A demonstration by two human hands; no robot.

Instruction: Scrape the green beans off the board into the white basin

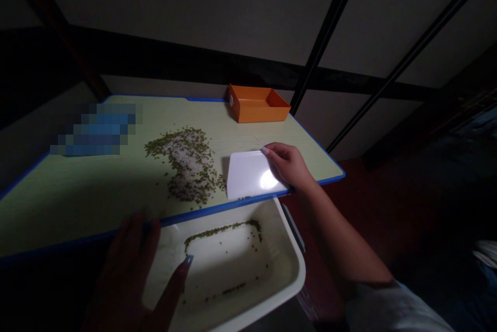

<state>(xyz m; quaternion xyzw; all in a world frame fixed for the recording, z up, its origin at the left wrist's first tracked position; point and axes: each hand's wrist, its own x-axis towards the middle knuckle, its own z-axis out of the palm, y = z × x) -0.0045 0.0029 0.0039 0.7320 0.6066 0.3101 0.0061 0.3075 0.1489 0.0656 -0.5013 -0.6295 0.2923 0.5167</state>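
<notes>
- A mixed pile of green and pale grains [190, 169] lies loose on the desk [243, 138], at centre-left of the frame, so much of the material is still outside any container.
- The white tub [297, 270], bottom centre below the desk's blue edge, has only a thin line of green grains along its far inner side and scattered bits elsewhere; it looks barely filled.
- Right hand [291, 166], right of centre: nearly closed, pinching the upper edge of a flat white scraper [248, 171] just beside the pile. A few grains lie at its near edge.
- Left hand [120, 270], lower left: fingers spread, thumb over the tub's inside; too dark to tell how firmly it grips.
- The orange bin [262, 114] stands at upper centre, apart from the pile.
</notes>
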